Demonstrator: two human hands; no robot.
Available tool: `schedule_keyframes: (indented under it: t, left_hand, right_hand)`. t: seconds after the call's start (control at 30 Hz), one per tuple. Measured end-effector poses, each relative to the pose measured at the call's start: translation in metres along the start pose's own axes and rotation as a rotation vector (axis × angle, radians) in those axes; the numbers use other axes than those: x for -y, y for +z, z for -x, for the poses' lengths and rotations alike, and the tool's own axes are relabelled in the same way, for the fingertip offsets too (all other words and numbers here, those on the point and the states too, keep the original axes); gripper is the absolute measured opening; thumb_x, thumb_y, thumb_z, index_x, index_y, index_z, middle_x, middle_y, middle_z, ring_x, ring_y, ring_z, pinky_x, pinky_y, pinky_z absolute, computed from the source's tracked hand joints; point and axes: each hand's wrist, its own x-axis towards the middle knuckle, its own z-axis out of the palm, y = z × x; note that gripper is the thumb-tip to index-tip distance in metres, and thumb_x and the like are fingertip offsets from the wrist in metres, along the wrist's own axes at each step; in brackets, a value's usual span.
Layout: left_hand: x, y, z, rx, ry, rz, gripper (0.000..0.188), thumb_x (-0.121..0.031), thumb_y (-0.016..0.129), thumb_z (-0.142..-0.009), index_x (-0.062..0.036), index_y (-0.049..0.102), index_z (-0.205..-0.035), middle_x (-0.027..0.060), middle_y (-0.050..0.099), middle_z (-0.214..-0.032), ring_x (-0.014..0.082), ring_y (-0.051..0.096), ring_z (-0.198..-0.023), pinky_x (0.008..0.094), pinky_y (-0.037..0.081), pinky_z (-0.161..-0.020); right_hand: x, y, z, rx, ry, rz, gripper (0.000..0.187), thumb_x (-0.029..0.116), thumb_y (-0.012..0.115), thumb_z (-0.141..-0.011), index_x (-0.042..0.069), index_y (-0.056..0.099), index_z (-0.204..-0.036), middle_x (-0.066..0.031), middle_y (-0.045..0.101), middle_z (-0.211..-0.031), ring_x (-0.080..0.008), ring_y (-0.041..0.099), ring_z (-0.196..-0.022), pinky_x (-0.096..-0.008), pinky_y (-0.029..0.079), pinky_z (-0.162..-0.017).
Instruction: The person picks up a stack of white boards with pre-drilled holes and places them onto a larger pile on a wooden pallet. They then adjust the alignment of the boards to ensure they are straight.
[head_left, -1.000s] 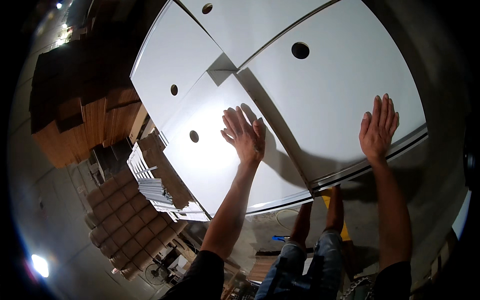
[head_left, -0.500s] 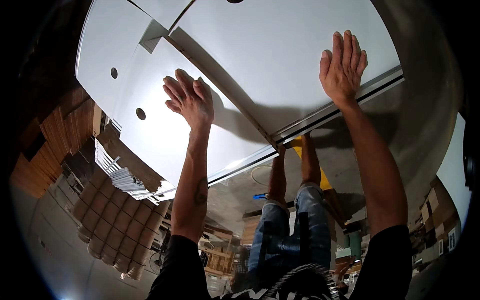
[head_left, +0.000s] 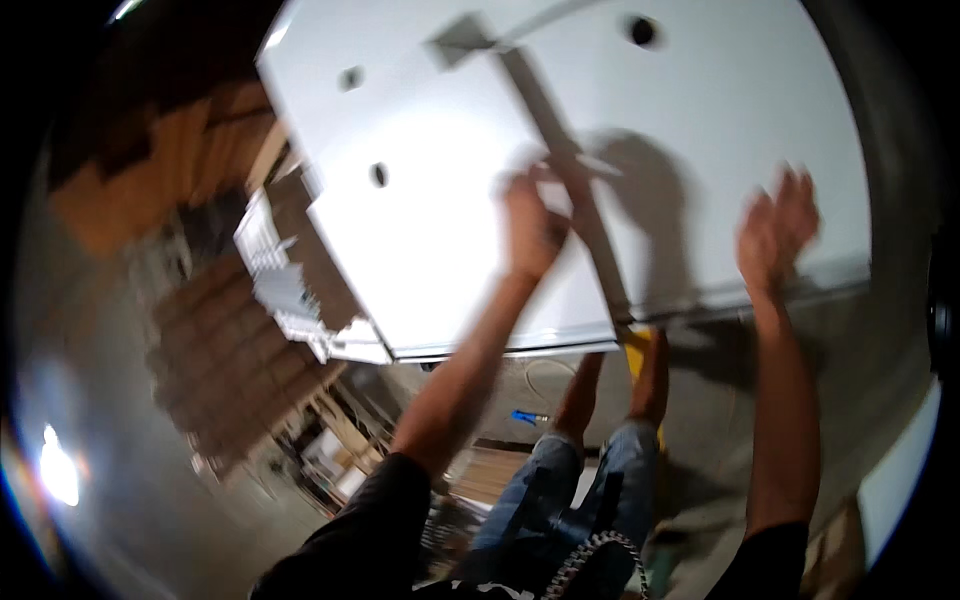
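Observation:
Two broad white panels lie before me, a left panel (head_left: 420, 270) and a right panel (head_left: 750, 100), with a darker raised edge (head_left: 598, 240) between them. Motion blurs my left hand (head_left: 535, 225), which is at that edge with its fingers curled together. Something small and pale seems to show at its fingertips, too smeared to name. Over the front part of the right panel is my right hand (head_left: 778, 235), fingers stretched out and holding nothing. Whether it touches the surface I cannot tell. Dark round holes (head_left: 378, 175) pierce the panels.
Below the panels' front edge are my legs in denim shorts (head_left: 530, 490) and a blue-ended tool (head_left: 528, 416) on the floor. Stacked brown bundles (head_left: 235, 350), white strips (head_left: 285, 290) and brown boards (head_left: 150, 180) stand on the left. Something yellow (head_left: 637, 350) is under the panels.
My left hand has left the flat of the left panel, moved right to its raised edge and curled. My right hand has shifted nearer the front edge. The view has swung, moving the panels rightward.

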Motion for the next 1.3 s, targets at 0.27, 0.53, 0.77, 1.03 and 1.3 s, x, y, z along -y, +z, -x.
schedule_keyframes:
  t: [0.27,0.53,0.77,1.03,1.3]
  left_hand:
    - [-0.116,-0.028,0.207,0.156,-0.507,0.435,0.040,-0.024,0.061,-0.088,-0.0088,0.052,-0.124,0.0173,0.052,-0.127,0.0310,0.048,-0.119,0.0545,0.039,-0.090]
    - [-0.062,-0.045,0.334,0.343,-1.155,0.480,0.040,-0.028,0.062,-0.087,-0.0079,0.053,-0.120,0.0172,0.054,-0.122,0.0307,0.050,-0.114,0.0524,0.041,-0.087]
    - [-0.083,-0.089,0.353,0.319,-1.269,0.651,0.040,-0.031,0.063,-0.086,-0.0072,0.055,-0.117,0.0171,0.056,-0.118,0.0303,0.052,-0.110,0.0506,0.042,-0.084]
    - [-0.105,-0.147,0.379,0.237,-1.325,0.765,0.041,-0.034,0.065,-0.085,-0.0063,0.056,-0.114,0.0171,0.058,-0.113,0.0300,0.054,-0.105,0.0485,0.043,-0.082]
    - [-0.118,-0.174,0.431,0.224,-1.269,0.861,0.042,-0.037,0.066,-0.084,-0.0055,0.058,-0.110,0.0170,0.060,-0.108,0.0296,0.056,-0.101,0.0464,0.045,-0.079]
  right_hand:
    - [0.017,-0.019,-0.010,-0.077,-0.050,0.107,0.048,0.033,0.043,-0.100,0.013,0.038,-0.143,-0.0118,0.036,-0.148,-0.0278,0.033,-0.137,-0.0520,0.027,-0.107]
    - [0.014,-0.015,0.000,-0.266,-0.219,0.322,0.043,0.041,0.048,-0.097,0.014,0.052,-0.130,-0.0088,0.054,-0.132,-0.0243,0.053,-0.120,-0.0453,0.046,-0.086]
    - [-0.083,0.036,0.003,0.287,-0.368,0.336,0.067,0.054,0.048,-0.093,0.005,0.045,-0.138,-0.0262,0.048,-0.134,-0.0373,0.045,-0.127,-0.0472,0.037,-0.105]
    - [-0.195,-0.050,0.089,1.366,0.097,-0.624,0.029,0.035,0.052,-0.092,0.006,0.057,-0.090,-0.0042,0.056,-0.078,-0.0166,0.051,-0.064,-0.0320,0.043,-0.053]
    - [-0.079,-0.221,0.211,1.576,-0.102,-0.285,0.031,0.036,0.053,-0.092,0.006,0.059,-0.091,-0.0047,0.057,-0.078,-0.0164,0.052,-0.065,-0.0318,0.044,-0.054]
